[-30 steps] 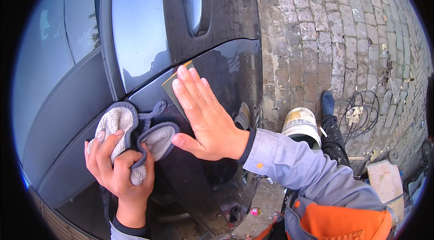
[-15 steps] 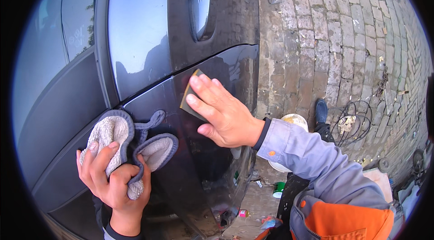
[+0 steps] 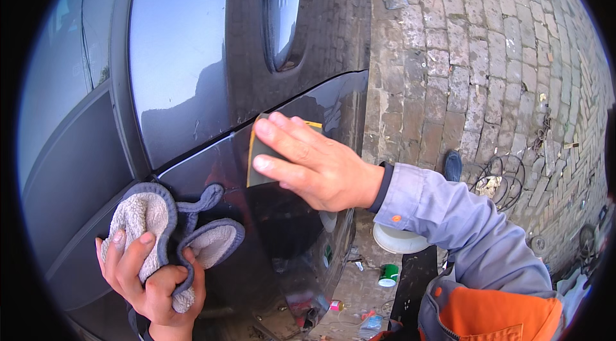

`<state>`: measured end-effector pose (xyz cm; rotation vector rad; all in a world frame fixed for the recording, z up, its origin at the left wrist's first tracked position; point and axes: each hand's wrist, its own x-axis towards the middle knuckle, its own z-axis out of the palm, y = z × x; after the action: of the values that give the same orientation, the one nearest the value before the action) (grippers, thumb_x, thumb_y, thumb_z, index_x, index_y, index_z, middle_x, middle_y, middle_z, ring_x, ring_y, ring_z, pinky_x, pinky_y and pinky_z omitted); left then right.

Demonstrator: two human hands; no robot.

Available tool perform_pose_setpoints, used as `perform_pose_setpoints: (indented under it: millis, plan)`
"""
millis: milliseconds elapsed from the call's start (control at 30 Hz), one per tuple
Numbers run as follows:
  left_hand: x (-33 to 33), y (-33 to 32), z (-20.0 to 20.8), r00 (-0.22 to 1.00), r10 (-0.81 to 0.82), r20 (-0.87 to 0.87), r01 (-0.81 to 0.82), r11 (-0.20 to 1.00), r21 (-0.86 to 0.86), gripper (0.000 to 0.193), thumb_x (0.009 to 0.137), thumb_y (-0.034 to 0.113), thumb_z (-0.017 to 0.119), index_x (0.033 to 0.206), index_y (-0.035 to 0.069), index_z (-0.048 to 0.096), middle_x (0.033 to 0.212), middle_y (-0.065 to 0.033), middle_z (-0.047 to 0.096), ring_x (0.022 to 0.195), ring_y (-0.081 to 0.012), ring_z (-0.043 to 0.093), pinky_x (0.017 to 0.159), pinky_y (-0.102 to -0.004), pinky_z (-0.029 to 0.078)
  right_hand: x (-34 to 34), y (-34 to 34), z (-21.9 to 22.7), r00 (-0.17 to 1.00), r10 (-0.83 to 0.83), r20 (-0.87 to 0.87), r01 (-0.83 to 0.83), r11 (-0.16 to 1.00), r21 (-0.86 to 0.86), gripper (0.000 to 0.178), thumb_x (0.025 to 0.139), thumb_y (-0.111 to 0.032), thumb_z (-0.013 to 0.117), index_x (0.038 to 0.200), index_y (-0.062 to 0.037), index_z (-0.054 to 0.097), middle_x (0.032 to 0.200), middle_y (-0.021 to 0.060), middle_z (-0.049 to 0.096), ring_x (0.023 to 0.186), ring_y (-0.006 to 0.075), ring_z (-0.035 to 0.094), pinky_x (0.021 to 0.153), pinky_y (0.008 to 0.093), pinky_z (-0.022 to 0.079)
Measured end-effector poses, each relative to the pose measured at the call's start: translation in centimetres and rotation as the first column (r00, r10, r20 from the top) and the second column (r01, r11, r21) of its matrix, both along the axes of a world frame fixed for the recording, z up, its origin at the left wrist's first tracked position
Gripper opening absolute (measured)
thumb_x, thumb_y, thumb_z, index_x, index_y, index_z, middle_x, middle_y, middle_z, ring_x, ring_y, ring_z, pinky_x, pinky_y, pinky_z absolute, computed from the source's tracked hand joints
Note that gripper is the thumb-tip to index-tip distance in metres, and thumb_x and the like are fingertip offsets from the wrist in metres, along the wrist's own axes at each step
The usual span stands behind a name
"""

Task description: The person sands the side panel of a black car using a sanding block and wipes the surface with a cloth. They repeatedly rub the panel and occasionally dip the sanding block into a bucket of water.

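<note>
My right hand (image 3: pixel 314 164) lies with its fingers stretched over a dark sheet of sandpaper (image 3: pixel 261 171) with yellowish edges. It presses the sheet against the dark car's body panel (image 3: pixel 205 161), just below a panel seam. At the lower left, my left hand (image 3: pixel 154 289) is closed round a bunched grey towel (image 3: pixel 138 212) with dark blue trim. Part of the towel and a trim loop hang out past the fingers, against the car. My palm hides much of the sandpaper.
A door handle (image 3: pixel 282 20) sits above my right hand. Beyond the car is brick paving (image 3: pixel 475 52) with a coiled black cable (image 3: pixel 513 180) and a dark blue shoe (image 3: pixel 453 166). Under my right arm stand a white bucket (image 3: pixel 398 239) and a green can (image 3: pixel 388 275).
My right hand and the sandpaper have shifted slightly down, and the sheet is turned more upright. The view has moved a little; the left hand keeps the towel.
</note>
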<state>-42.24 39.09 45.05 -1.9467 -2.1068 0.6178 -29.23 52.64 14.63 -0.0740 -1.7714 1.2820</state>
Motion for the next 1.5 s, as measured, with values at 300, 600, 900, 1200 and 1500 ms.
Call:
perform_pose_setpoints:
  millis: [300,600,900,1200,1500]
  plan:
    - [0.3,0.3,0.0,1.0,-0.026,0.002,0.026,0.999,-0.018,0.036,0.081,-0.003,0.083,0.087,0.013,0.051,0.139,-0.0167,0.067,0.14,-0.0495,0.056,0.121,-0.0745,0.038,0.1,1.8,-1.8,0.988,0.138,-0.064,-0.132,0.986,0.099,0.06,0.097,0.004,0.066,0.156,-0.0023,0.058,0.168,0.0181,0.053,0.16,0.0379,0.045,0.13,0.0525,0.038]
    - [0.3,0.4,0.1,1.0,-0.016,0.006,0.016,0.999,-0.03,0.037,0.081,-0.003,0.083,0.088,0.013,0.051,0.139,-0.016,0.066,0.141,-0.0494,0.055,0.121,-0.0749,0.039,-0.2,3.3,-1.6,0.997,0.056,-0.061,-0.047,0.989,0.144,0.054,0.094,0.006,0.07,0.147,0.0038,0.062,0.158,0.0228,0.062,0.147,0.0402,0.057,0.124,0.0492,0.049]
    - [0.3,0.4,-0.1,1.0,-0.01,0.012,0.011,1.0,-0.026,0.037,0.081,-0.002,0.083,0.087,0.014,0.05,0.14,-0.0161,0.066,0.14,-0.0495,0.055,0.121,-0.0742,0.038,-0.1,3.3,-1.6,0.995,-0.054,-0.088,0.058,0.998,0.037,0.074,0.079,0.015,0.069,0.15,-0.0005,0.059,0.156,0.0223,0.062,0.141,0.0408,0.062,0.123,0.0533,0.049]
    - [0.3,0.5,-0.2,0.999,-0.033,0.008,0.033,0.999,-0.025,0.037,0.081,-0.002,0.083,0.087,0.013,0.05,0.14,-0.0164,0.066,0.14,-0.0494,0.055,0.121,-0.074,0.039,-0.6,2.9,0.1,0.981,-0.06,-0.186,0.037,0.991,-0.127,0.067,0.08,0.015,0.064,0.146,0.0017,0.064,0.15,0.0216,0.064,0.134,0.0406,0.065,0.115,0.0514,0.054]
    - [0.2,0.3,-0.3,0.999,-0.034,0.006,0.034,0.999,-0.024,0.035,0.081,-0.002,0.082,0.088,0.013,0.051,0.139,-0.0167,0.067,0.139,-0.0491,0.056,0.121,-0.0748,0.039,-0.2,2.4,-0.2,0.987,0.082,-0.136,-0.092,0.993,-0.07,0.062,0.088,-0.005,0.07,0.149,0.0065,0.061,0.154,0.0259,0.058,0.138,0.0441,0.06,0.118,0.0557,0.05]
